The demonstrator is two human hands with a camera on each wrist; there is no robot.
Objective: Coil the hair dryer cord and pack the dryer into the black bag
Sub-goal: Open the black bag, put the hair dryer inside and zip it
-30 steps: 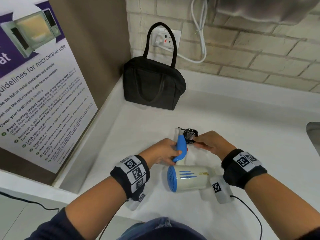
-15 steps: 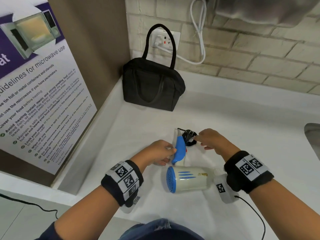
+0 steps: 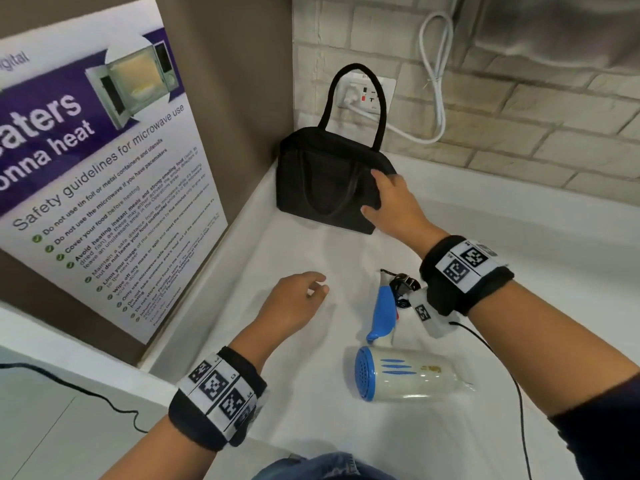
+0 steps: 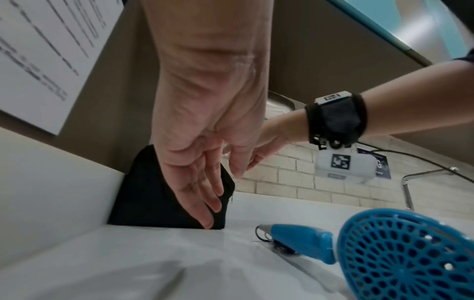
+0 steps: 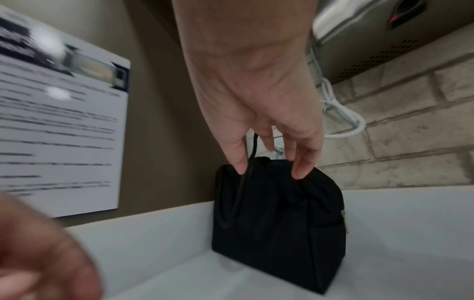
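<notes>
Hair dryer (image 3: pixel 405 377) is lying at lower centre of the table (image 3: pixel 519 271), its cord (image 3: pixel 401 285) bundled. Right hand (image 3: pixel 394 206) is touching the black bag (image 3: pixel 322 181) with fingers spread; left hand (image 3: pixel 294 303) is hovering relaxed, holding nothing. Upper left, a poster (image 3: pixel 104 161) is reading "Safety guidelines for microwave use".

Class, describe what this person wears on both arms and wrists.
Bare hands, no gloves. Each wrist carries a black band with white square-code tags: left wristband, right wristband. A white tagged camera block with a thin black cable hangs under the right. Dark sleeves cover the upper forearms.
</notes>
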